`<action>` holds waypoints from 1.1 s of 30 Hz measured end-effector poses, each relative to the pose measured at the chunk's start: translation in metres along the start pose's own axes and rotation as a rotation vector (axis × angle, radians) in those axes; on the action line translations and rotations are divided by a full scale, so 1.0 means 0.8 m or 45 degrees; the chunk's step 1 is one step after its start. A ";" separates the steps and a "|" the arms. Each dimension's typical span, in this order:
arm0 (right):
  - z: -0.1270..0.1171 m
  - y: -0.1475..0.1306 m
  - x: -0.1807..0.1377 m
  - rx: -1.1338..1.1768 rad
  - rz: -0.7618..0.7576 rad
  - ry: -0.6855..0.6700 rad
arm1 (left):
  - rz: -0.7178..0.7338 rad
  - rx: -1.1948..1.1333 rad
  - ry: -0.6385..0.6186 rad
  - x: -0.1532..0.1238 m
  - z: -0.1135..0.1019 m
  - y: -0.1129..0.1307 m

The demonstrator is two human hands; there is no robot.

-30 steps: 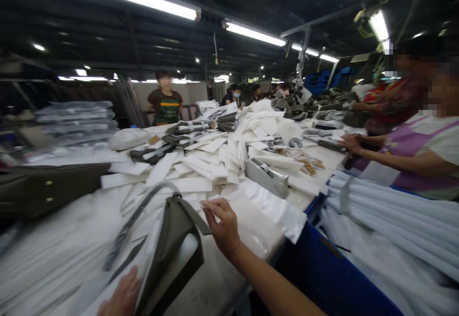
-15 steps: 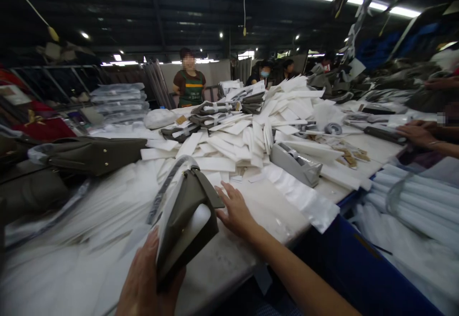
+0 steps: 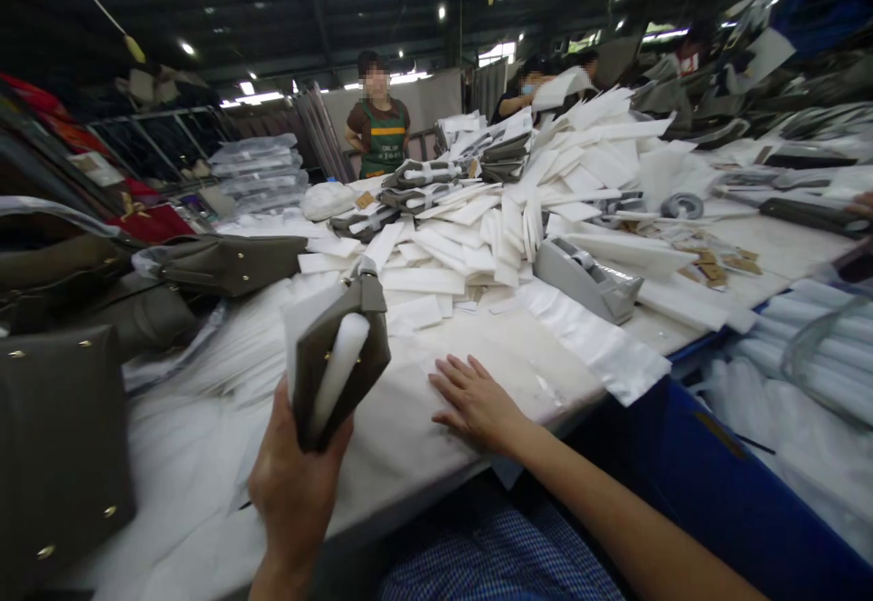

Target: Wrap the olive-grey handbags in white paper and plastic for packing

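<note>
An olive-brown handbag (image 3: 372, 346) is gripped from below by my left hand (image 3: 296, 465), held tilted above the near part of the table. White foam padding (image 3: 341, 360) shows along the bag's side, and a white sheet (image 3: 306, 324) lies against its left face. My right hand (image 3: 477, 405) rests flat on the white tabletop (image 3: 505, 342), fingers spread and touching nothing else. Under and left of the bag spread thin white sheets (image 3: 205, 410).
Foam pieces (image 3: 470, 237) are heaped mid-table. A grey tape dispenser (image 3: 587, 278) stands at right beside a clear plastic bag (image 3: 600, 346). More olive bags (image 3: 61, 428) lie at left. A blue bin (image 3: 716, 474) adjoins the table's right edge. A person in a green apron (image 3: 383, 142) stands opposite.
My left hand has turned the handbag, so its end faces me more. My right hand has come away from the bag down onto the tabletop. The view has shifted left.
</note>
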State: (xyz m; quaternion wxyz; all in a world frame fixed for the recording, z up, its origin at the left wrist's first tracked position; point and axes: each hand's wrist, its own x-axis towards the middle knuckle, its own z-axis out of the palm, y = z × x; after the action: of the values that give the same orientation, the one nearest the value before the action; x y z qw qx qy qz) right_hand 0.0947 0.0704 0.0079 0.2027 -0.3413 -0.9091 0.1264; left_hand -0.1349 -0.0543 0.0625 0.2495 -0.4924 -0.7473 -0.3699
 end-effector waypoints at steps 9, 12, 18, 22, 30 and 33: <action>0.013 -0.021 -0.006 0.422 0.221 0.304 | 0.495 -0.143 -0.114 -0.006 0.011 0.033; -0.014 -0.017 -0.039 0.952 0.399 0.413 | 0.684 -0.137 -0.232 -0.021 0.017 0.043; -0.070 -0.016 -0.065 2.169 0.643 0.162 | 0.808 -0.074 -0.318 -0.043 0.027 0.057; -0.084 -0.034 -0.056 2.165 0.615 0.120 | 0.845 -0.035 -0.311 -0.048 0.017 0.069; -0.087 0.011 -0.070 1.402 0.737 0.027 | 0.864 0.078 -0.314 -0.093 0.008 0.079; -0.111 0.037 -0.051 0.698 0.525 0.485 | 0.858 0.077 -0.324 -0.098 0.018 0.077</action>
State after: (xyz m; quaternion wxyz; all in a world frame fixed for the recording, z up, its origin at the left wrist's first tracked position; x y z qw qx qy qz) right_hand 0.1797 0.0728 0.0642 0.4219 -0.4674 -0.7000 0.3370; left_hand -0.0475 -0.0716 0.0150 0.2767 -0.7456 -0.5788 -0.1802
